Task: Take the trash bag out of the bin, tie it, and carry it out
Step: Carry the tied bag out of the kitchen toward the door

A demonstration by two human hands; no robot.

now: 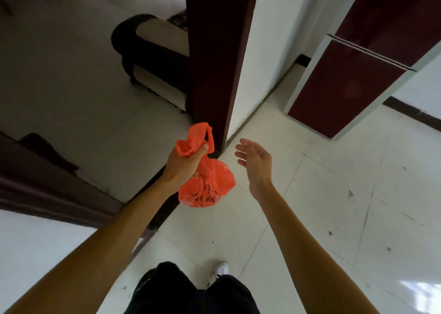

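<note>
Carrying looks like the step in hand, since the orange trash bag [206, 184] is already knotted at its neck and no bin is in view. Furthest left of the hands, a low dark bench [152, 51] stands on the floor of the next room, beyond a dark door frame [212, 58] that rises just above the left hand. The left hand [185, 163] is closed in a fist around the bag's gathered neck, loose handle ends sticking up out of the fist and the small body hanging free just below it, clear of the white tiled floor [334, 206]. Just to its right, apart from the bag, the right hand [256, 160] is spread open with nothing in it. Up and to the right of that hand stands a dark red cabinet [346, 86]. To carry well, I would keep the fist tight above the knot, hold the bag away from the legs, and use the free hand for doors. What the bag holds cannot be seen through the plastic; it seems lightly filled.
</note>
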